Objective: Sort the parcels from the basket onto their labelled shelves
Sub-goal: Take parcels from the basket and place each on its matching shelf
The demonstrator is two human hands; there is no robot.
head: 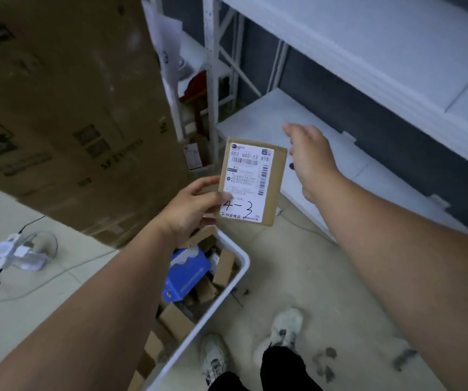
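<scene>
Left-hand (191,206) grip on parcel (252,182), label up.

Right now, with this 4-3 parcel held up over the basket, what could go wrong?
1. The left hand pinches the small cardboard parcel only at its lower left edge, so it may slip and drop back into the white basket or onto the floor.
2. The right hand reaches empty toward the low white shelf; no shelf label reads clearly here, so the parcel marked 4-3 could land on the wrong level.
3. Cables trail on the floor to the left, a possible trip hazard.
</scene>
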